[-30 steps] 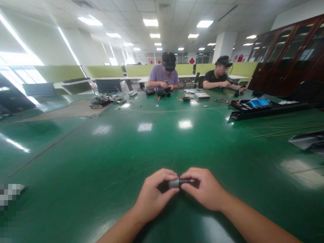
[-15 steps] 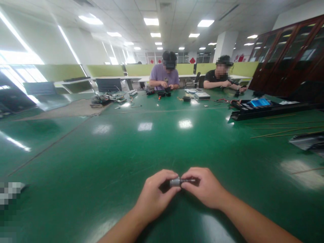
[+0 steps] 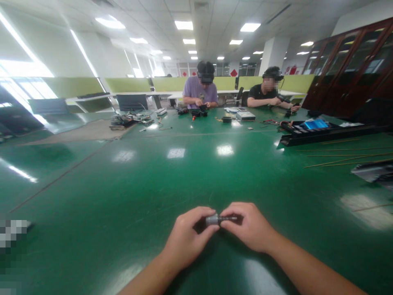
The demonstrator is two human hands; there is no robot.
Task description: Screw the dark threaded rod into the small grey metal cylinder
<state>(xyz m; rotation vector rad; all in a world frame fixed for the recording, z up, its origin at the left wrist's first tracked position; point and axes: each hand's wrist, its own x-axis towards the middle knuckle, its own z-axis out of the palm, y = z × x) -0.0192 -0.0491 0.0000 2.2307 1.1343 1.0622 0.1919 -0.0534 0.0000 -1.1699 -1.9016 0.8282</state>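
Centrally, above the green worktop (image 3: 147, 180), the left hand (image 3: 182, 235) closed its grip on the cylinder (image 3: 212, 220), apparently rigid, light and slippery, best held by its barrel, while the right hand (image 3: 253, 229) pinched the slim shaft (image 3: 227, 218).

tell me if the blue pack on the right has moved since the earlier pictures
No, the blue pack lies in the same place as before, judged against the long black channel beside it.
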